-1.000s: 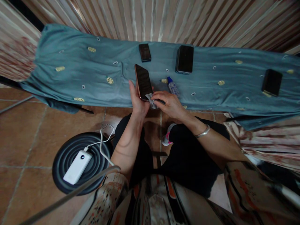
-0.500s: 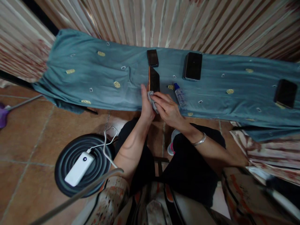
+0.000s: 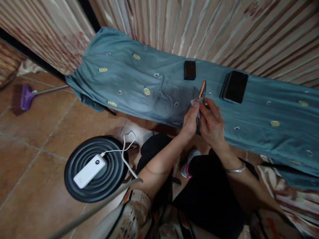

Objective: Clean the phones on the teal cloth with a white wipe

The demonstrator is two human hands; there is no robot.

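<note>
Teal-draped surface (image 3: 132,84), pleated curtain (image 3: 171,33) behind. Left hand (image 3: 190,122) and right hand (image 3: 211,125) hold a smartphone (image 3: 203,88) and pale wipe (image 3: 196,100) between closed fingers; the smartphone's long axis points forward beyond them.

Dim light, smeary outer edges.

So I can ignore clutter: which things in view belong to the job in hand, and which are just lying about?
Job: slim orange-edged device, grey cloth, both held; perhaps the dark stack and small dark block.
Lying about, likely: white power bank, ribbed black disc, purple broom.
</note>
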